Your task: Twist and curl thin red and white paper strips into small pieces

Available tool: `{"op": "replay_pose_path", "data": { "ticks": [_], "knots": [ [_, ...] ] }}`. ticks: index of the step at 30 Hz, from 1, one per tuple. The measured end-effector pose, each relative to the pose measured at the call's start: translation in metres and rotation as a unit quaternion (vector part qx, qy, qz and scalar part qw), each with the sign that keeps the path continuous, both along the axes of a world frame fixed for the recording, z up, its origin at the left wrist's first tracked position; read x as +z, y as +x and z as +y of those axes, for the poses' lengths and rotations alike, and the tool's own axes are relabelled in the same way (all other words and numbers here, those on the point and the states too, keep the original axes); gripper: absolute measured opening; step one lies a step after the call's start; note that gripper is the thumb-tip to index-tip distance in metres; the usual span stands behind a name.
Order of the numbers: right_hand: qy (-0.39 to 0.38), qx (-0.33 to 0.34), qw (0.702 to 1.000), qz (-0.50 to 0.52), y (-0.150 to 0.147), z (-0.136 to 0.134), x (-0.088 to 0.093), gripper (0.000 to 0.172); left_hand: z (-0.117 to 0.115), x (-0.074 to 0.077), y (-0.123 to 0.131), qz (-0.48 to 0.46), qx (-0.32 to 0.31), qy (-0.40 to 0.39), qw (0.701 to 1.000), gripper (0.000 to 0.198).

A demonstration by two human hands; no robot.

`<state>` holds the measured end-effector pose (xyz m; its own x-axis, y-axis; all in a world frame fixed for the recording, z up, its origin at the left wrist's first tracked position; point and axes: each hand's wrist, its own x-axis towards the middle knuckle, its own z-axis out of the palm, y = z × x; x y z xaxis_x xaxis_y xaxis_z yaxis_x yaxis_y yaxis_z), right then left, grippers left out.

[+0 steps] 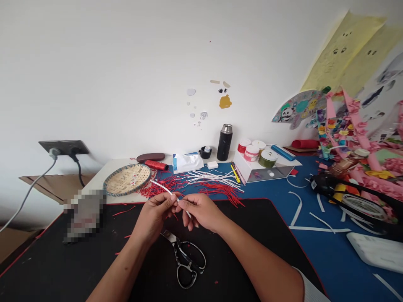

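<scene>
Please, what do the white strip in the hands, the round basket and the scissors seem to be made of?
The white strip is probably paper, matte: thin, flat, slightly bent between the left hand and the right hand. The round basket seems to be woven bamboo or straw: pale tan, with a visible weave. The scissors look like metal: grey, shiny, with bright reflections.

Bare left hand (155,214), bare right hand (201,212), pale right sleeve (310,290).
</scene>
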<state>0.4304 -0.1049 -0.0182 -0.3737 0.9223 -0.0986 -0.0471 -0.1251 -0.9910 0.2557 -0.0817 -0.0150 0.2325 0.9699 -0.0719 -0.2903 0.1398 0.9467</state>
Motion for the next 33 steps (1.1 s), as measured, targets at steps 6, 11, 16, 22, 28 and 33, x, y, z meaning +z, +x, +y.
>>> {"op": "replay_pose_path", "data": {
  "ticks": [6,11,16,22,28,33],
  "knots": [
    [-0.038,0.019,0.998,0.055,0.003,-0.001,0.002,0.049,-0.001,0.004,0.001,-0.054,-0.027,-0.029,0.998,0.039],
    [-0.048,0.031,0.997,0.057,0.003,0.000,0.001,0.050,-0.001,0.003,0.000,-0.040,-0.036,-0.009,0.999,0.037],
    [-0.009,0.021,1.000,0.006,0.001,0.000,-0.001,0.048,0.000,0.000,-0.001,-0.002,-0.013,0.006,1.000,0.035],
    [-0.007,0.030,0.999,0.012,0.003,-0.002,0.004,0.051,0.000,0.003,0.000,-0.043,-0.038,-0.008,0.998,0.037],
    [-0.027,0.059,0.997,0.043,0.005,-0.004,0.010,0.047,-0.002,0.006,0.001,-0.072,-0.052,-0.015,0.996,0.036],
    [-0.030,0.068,0.997,0.036,0.005,-0.004,0.008,0.046,-0.002,0.007,-0.001,-0.066,-0.058,-0.004,0.996,0.035]
  ]
}}
